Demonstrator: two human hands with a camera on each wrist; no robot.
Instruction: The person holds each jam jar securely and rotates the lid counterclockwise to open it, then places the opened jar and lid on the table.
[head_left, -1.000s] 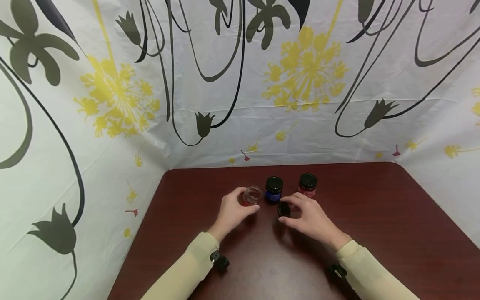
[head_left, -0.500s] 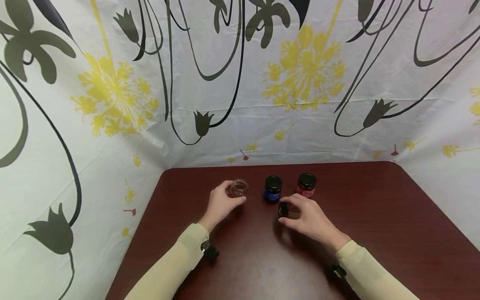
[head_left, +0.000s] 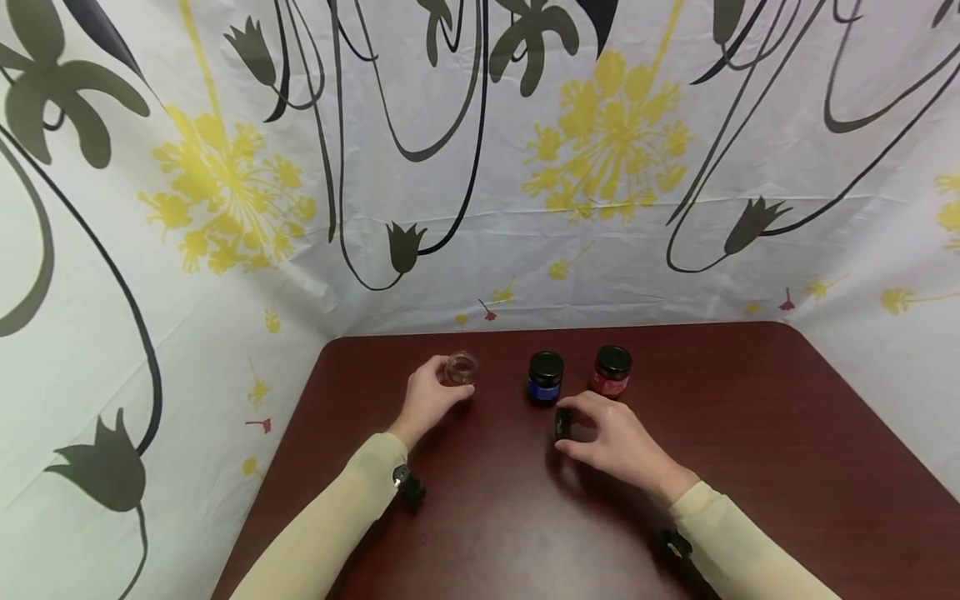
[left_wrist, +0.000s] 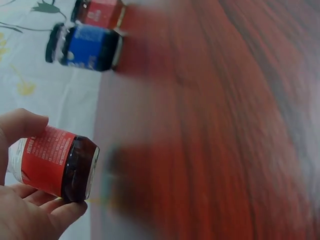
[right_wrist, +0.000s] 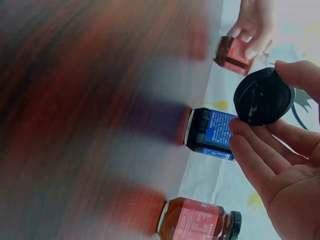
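My left hand (head_left: 429,402) grips a small glass jar (head_left: 461,368) that has no lid on. In the left wrist view the jar (left_wrist: 47,161) shows a red label and dark contents, its base raised over the wood. My right hand (head_left: 613,437) pinches a round black lid (head_left: 563,423) by its edge, thumb on one side and fingers on the other. The lid (right_wrist: 264,96) hangs in the air on its side. Behind the right hand stand a lidded jar with a blue label (head_left: 545,379) and a lidded jar with a pinkish-red label (head_left: 612,372).
The dark reddish-brown wooden table (head_left: 480,533) has a glossy top with rounded far corners. A white cloth (head_left: 480,192) printed with grey, yellow and red flowers hangs behind it and at the sides. Both sleeved wrists carry a small black camera.
My left hand has carried the open jar leftward and toward the far edge, away from the blue-labelled jar. The right hand with the lid has stayed nearly in place.
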